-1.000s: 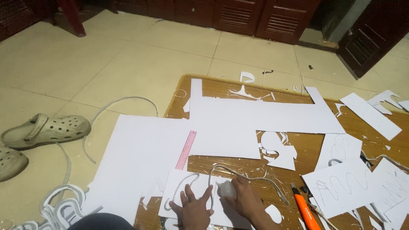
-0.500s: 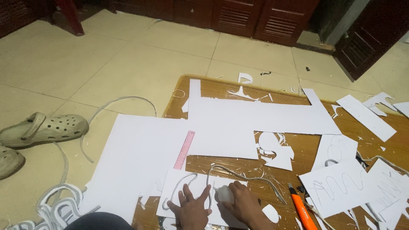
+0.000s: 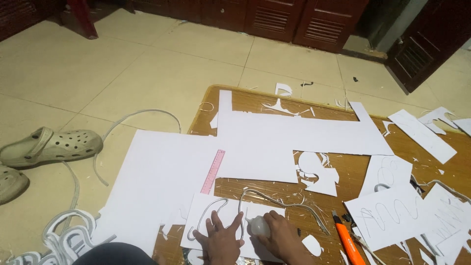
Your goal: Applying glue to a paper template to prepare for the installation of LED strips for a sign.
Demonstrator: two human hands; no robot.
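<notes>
Currently gluing: left hand [image 3: 222,234] lies spread flat, pressing a white cutout [image 3: 211,218] onto the near edge of the board [image 3: 274,189]. Just right of it, right hand [image 3: 279,234] is curled around a small glue bottle [image 3: 259,226], tip at the strip [image 3: 289,203]. Next, likely follow the strip's curve with steady pressure. Orange knife [image 3: 346,240] lies close right; pink ruler [image 3: 213,172] sits far-left. Room is tight: scraps crowd the right, big sheet [image 3: 157,181] overhangs left.
</notes>
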